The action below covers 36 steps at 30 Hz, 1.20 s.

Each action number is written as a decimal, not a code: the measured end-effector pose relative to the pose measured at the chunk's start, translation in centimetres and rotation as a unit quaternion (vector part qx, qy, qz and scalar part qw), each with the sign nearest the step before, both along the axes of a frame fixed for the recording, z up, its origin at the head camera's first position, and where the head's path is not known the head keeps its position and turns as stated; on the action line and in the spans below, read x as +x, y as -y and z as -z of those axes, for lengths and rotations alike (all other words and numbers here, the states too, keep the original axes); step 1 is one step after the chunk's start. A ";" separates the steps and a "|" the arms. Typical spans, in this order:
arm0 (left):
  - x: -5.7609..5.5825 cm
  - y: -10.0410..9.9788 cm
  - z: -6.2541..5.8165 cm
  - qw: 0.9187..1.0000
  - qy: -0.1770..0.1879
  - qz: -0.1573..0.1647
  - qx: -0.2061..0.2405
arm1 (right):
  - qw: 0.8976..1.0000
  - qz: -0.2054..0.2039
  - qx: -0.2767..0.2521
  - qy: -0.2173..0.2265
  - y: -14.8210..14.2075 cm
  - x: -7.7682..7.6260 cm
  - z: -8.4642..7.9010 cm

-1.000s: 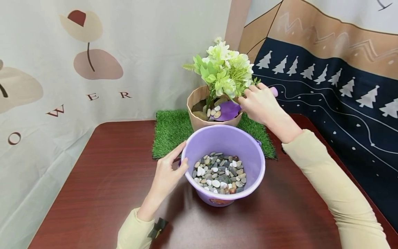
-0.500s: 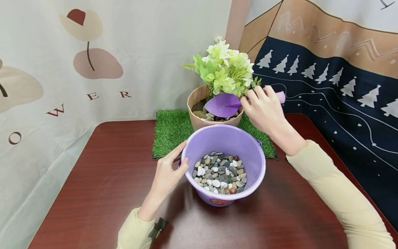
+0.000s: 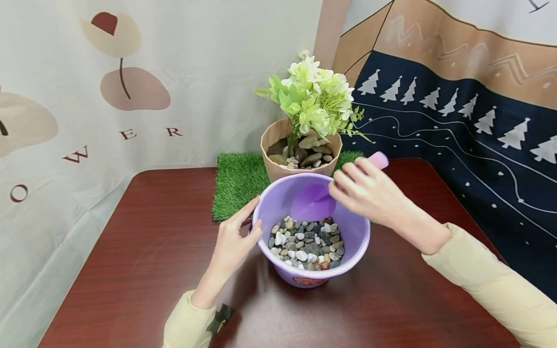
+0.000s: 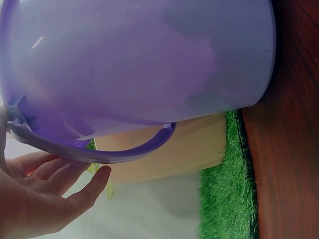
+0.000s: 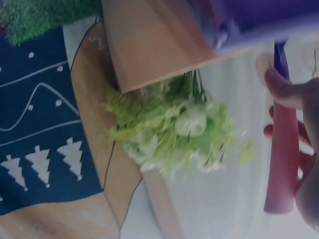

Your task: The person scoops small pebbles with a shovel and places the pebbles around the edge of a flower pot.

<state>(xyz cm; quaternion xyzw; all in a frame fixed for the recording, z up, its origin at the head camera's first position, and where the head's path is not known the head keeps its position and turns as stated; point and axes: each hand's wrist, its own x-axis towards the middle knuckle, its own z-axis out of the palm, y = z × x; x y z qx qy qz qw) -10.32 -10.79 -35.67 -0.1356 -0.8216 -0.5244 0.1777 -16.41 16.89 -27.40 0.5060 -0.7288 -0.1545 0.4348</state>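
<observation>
A purple bucket (image 3: 309, 275) with pebbles (image 3: 304, 244) in its bottom stands on the table. My left hand (image 3: 232, 241) rests against its left rim, thumb and index finger touching the edge. In the left wrist view, the other fingers (image 4: 94, 189) stretch out near the bucket's hanging handle (image 4: 114, 155). My right hand (image 3: 370, 195) grips the pink handle (image 5: 283, 164) of a hand trowel. Its purple blade (image 3: 314, 203), somewhat blurred, is inside the bucket, above the pebbles at the back. I see nothing lying on the blade.
Right behind the bucket, a beige pot (image 3: 283, 171) holds stones (image 3: 311, 157) and white-green flowers (image 3: 313, 96). The pot stands on an artificial grass mat (image 3: 235, 186). Printed cloths (image 3: 209, 96) hang behind the reddish-brown table (image 3: 143, 251).
The trowel has come up out of the flower pot and moved toward me, down into the bucket, in my right hand. My left hand stays at the bucket rim.
</observation>
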 end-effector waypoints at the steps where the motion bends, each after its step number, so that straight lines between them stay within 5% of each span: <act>1: 0.0 0.0 0.0 1.000 0.001 0.000 0.001 | 1.000 -0.004 0.018 0.006 0.1 0.1 0.4; 8: -0.1 -0.1 0.0 1.000 0.006 0.001 0.000 | 0.993 -0.006 0.105 0.046 1.0 0.6 2.3; 15: -0.2 0.0 0.0 1.000 0.006 0.003 0.000 | 0.983 0.023 0.147 0.106 1.3 0.3 2.5; 28: -0.2 0.0 0.1 1.000 0.002 0.005 0.000 | 0.970 0.005 0.145 0.196 3.3 -1.6 4.3; 36: -0.2 0.1 0.2 1.000 -0.004 0.003 0.000 | 0.955 0.000 0.101 0.280 3.3 -1.7 4.7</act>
